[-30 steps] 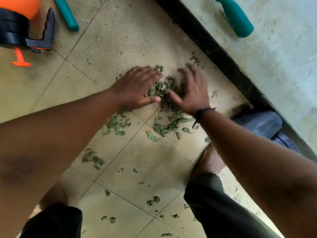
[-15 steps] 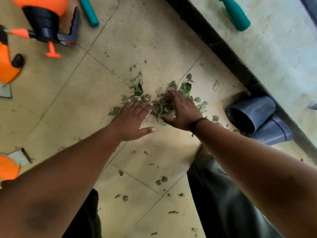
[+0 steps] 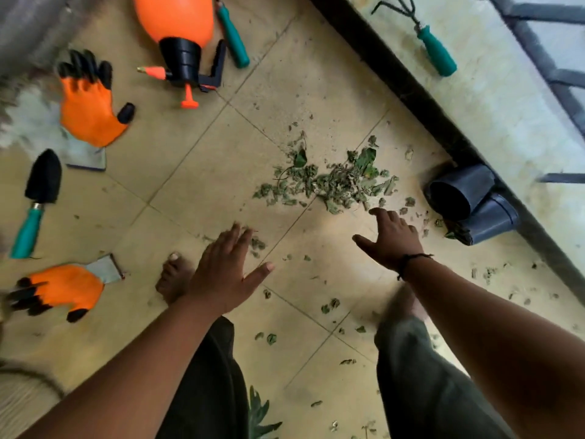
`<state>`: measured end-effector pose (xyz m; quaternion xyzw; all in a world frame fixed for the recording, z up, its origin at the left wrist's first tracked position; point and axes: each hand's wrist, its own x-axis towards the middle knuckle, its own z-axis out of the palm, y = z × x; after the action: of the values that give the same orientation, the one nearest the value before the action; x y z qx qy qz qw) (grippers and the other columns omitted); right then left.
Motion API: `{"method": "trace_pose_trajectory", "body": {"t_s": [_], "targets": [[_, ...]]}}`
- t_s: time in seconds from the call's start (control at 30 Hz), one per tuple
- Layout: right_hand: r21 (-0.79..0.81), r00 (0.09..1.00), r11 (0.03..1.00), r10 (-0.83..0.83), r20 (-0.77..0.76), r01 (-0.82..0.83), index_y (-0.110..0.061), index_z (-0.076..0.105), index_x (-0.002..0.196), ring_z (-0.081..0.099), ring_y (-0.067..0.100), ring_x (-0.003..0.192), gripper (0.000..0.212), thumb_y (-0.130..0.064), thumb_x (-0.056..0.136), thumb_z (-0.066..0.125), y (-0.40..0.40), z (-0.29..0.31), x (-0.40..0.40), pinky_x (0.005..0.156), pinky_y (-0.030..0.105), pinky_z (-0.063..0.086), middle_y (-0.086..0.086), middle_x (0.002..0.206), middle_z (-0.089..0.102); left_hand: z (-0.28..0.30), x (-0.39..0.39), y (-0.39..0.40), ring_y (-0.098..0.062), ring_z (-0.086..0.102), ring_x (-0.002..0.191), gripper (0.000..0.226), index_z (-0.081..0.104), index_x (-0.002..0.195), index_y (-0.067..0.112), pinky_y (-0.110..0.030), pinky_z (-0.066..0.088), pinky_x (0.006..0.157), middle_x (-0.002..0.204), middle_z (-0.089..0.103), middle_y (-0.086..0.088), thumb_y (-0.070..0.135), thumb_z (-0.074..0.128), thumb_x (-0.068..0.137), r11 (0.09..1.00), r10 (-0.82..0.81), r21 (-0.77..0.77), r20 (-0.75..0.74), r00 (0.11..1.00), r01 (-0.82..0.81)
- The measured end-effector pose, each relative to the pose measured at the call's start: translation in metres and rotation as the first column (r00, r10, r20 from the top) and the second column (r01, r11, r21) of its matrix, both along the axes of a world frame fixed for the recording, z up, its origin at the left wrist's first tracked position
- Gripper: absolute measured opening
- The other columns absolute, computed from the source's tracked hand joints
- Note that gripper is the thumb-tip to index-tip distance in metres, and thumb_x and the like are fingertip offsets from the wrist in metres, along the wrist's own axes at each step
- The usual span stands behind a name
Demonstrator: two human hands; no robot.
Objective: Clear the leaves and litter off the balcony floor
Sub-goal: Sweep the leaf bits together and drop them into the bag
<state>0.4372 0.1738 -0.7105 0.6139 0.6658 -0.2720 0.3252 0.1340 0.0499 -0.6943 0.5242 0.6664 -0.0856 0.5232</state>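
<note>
1. My left hand (image 3: 226,274) and right hand (image 3: 391,237) hover flat, fingers spread, holding nothing.
2. The leaf pile (image 3: 332,183) lies at twelve o'clock, beyond my fingertips.
3. Gathering step, I judge: next, cup both hands around it; scattered bits (image 3: 329,304) at six o'clock remain.

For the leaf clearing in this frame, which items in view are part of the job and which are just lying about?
Part of the job:
- leaf pile
- scattered leaf bits
- left hand, open
- right hand, open

Lying about:
- orange sprayer
- two orange gloves
- black trowel
- hand rake on the ledge
- dark pots tipped over by the ledge
</note>
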Motion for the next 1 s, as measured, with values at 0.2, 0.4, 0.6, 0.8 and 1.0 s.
{"method": "trace_pose_trajectory", "body": {"t_s": [0.2,0.4,0.6,0.8,1.0], "targets": [[0.058,0.960,0.961,-0.264,-0.090,0.270,-0.014,0.027,0.150,0.043,0.039,0.131,0.082,-0.055,0.088,0.061,0.035,-0.073,0.003,0.107,0.046,0.040,0.016,0.152,0.030,-0.083,-0.026,0.008,-0.032,-0.003,0.152,0.093,-0.004,0.158,0.017,-0.047,0.011,0.121,0.165,-0.011,-0.009,0.066,0.041,0.092,0.998,-0.064,0.016,-0.209,0.976,0.069],[0.049,0.620,0.624,-0.760,-0.194,0.780,-0.013,0.004,0.157,0.012,0.030,0.149,0.070,-0.022,0.100,0.044,0.080,-0.145,0.026,0.122,0.038,0.013,0.008,0.164,0.002,-0.153,0.004,0.068,-0.032,-0.011,0.151,0.099,-0.013,0.156,0.017,-0.050,0.007,0.121,0.164,-0.017,-0.009,0.072,0.036,0.090,0.970,-0.237,-0.019,-0.288,0.928,0.241],[-0.101,0.620,0.703,-0.678,-0.394,0.704,-0.022,0.017,0.152,0.011,0.036,0.148,0.084,0.003,0.081,0.052,0.054,-0.151,-0.002,0.118,0.053,0.024,0.010,0.162,0.009,-0.162,0.060,0.153,-0.027,-0.013,0.151,0.100,-0.015,0.156,0.022,-0.046,0.003,0.123,0.164,-0.019,-0.003,0.075,0.037,0.090,0.990,-0.127,0.026,-0.273,0.954,0.139],[0.285,0.838,0.856,-0.264,-0.477,0.432,-0.019,0.039,0.145,0.046,0.020,0.128,0.059,-0.012,0.089,0.054,0.097,-0.137,0.011,0.104,0.028,0.041,0.005,0.149,0.038,-0.159,0.099,0.180,-0.028,0.016,0.150,0.076,0.017,0.157,0.016,-0.046,0.019,0.121,0.163,0.019,-0.010,0.055,0.046,0.098,0.928,-0.122,0.342,-0.094,0.988,0.147],[0.090,0.926,0.972,-0.177,-0.335,0.218,-0.013,0.005,0.157,-0.001,0.032,0.150,0.080,-0.044,0.096,0.048,0.141,-0.158,0.003,0.122,0.045,0.010,0.010,0.164,-0.006,-0.180,0.072,0.217,-0.032,-0.016,0.150,0.093,-0.014,0.156,0.015,-0.047,-0.005,0.120,0.163,-0.019,-0.013,0.068,0.033,0.095,0.935,-0.147,0.269,-0.305,0.941,0.233]]}}
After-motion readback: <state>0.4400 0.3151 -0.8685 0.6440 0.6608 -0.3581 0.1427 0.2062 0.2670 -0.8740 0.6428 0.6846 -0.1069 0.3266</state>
